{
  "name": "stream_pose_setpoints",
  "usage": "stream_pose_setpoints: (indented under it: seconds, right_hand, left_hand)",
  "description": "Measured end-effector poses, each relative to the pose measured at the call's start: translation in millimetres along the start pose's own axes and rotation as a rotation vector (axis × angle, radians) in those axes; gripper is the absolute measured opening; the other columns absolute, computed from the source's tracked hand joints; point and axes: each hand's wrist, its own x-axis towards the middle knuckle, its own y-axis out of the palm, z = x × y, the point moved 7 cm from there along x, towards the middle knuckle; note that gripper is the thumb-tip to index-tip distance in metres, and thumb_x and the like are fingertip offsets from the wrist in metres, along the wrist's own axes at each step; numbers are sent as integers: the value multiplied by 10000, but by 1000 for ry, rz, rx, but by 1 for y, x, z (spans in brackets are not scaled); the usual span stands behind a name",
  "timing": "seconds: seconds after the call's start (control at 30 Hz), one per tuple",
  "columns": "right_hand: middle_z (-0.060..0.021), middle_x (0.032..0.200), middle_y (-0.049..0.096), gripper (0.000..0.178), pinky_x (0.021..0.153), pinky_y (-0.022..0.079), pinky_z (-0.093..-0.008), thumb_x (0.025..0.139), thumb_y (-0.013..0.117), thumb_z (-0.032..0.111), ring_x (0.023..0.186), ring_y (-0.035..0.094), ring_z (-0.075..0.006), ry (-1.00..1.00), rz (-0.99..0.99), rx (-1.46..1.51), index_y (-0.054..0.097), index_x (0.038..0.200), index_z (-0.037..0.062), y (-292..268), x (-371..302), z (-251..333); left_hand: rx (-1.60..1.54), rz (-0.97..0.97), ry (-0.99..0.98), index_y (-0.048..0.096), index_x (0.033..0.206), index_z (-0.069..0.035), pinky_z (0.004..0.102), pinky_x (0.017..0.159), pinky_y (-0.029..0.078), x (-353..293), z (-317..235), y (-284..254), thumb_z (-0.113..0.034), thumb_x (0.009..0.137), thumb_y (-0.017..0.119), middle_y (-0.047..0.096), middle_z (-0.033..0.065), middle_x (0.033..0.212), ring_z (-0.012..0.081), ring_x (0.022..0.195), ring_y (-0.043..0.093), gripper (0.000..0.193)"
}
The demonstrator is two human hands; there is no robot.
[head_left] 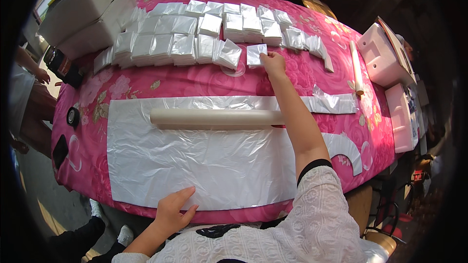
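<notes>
At the far middle of the table, my right hand [274, 64] pinches the right edge of a small folded white plastic packet [255, 54]. Just left of it are rows of stacked packets [161, 44] of the same kind. Before me lies a thin white plastic sheet [209, 170], spread flat but creased, shaped like an apron with a curved strap at its right end. A pale tube [214, 117] lies lengthwise across it, its right end hidden behind my right forearm. Over the sheet's near edge, my left hand [176, 208] has its fingers apart and holds nothing.
A pink flowered cloth [214, 84] covers the table. White boxes [87, 12], a dark jar [63, 67], a tape roll [73, 116] and a phone [60, 151] line the left. White foam boxes [385, 53] and a thinner tube [356, 68] are right. Another person [34, 102] stands left.
</notes>
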Motion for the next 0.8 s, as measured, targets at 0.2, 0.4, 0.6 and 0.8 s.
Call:
stream_pose_setpoints:
  seconds: [0.2, 0.4, 0.6, 0.8]
  right_hand:
    - [-134, 1086, 596, 490, 806, 478, -384, 744, 662, 408, 1011, 570, -268, -96, -205, -841, 602, 1067, 45, 6, -36, 62]
    - [-157, 1096, 574, 506, 829, 465, -378, 766, 673, 325, 1031, 534, -306, -432, 581, -257, 554, 1165, 36, -13, -148, 69]
    - [-147, 1042, 558, 472, 784, 468, -357, 790, 662, 263, 972, 530, -295, -499, 502, -494, 539, 1192, 47, -73, -263, 30]
    - [-194, 1214, 486, 437, 964, 363, -388, 854, 553, 293, 1141, 447, -312, -631, 584, -232, 524, 1172, -7, -73, -375, 28]
  left_hand:
    - [87, -33, 29, 579, 1095, -11, 347, 751, 512, 7, 5, -11, -94, 679, 695, 603, 164, 1093, 305, 909, 618, 440]
    - [129, -68, 109, 577, 1089, -3, 342, 777, 505, 13, 1, -18, -75, 685, 687, 581, 163, 1142, 304, 950, 607, 425]
    - [69, 82, 180, 459, 1237, -10, 383, 911, 425, 41, -13, 27, -173, 735, 683, 437, 206, 1296, 357, 1118, 488, 572]
    - [167, 130, 217, 174, 1408, -21, 489, 1069, 176, 55, -32, 89, -419, 723, 688, 41, 340, 1419, 475, 1323, 98, 944]
